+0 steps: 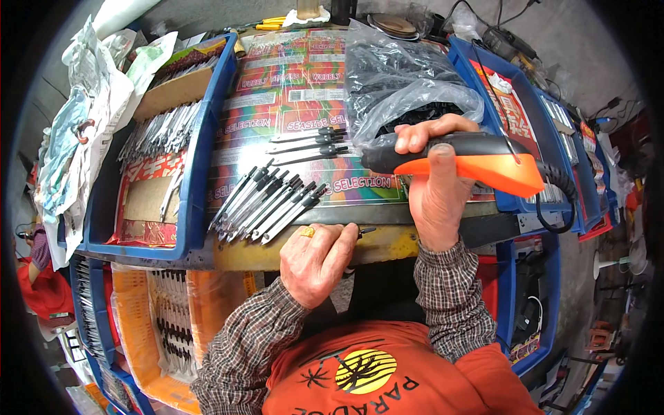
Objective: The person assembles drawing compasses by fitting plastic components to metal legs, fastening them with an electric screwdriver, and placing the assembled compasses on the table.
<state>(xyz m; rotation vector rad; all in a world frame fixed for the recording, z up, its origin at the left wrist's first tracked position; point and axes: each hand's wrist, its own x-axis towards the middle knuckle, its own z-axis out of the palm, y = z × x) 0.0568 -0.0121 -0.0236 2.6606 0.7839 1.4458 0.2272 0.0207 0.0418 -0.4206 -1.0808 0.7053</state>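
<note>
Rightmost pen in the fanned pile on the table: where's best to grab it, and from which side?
Probably mid-barrel, pinched from the right: that pen lies slanted at the edge of the fanned pile, with neighbours only on its left. Its long, straight, pale barrel leaves its right side exposed, and the left hand is nearer.

Looks like a small assembly workshop, pens by the look of it: worn bench with a yellow edge, a batch of pens laid out in rows, clear plastic bag of black parts, corded orange-and-black handheld tool. Parts storage all around: blue bin of slim pale pieces at left, more blue trays at right, orange crate of pens below. Bare grey floor, clutter everywhere, another person in red at far left.
</note>
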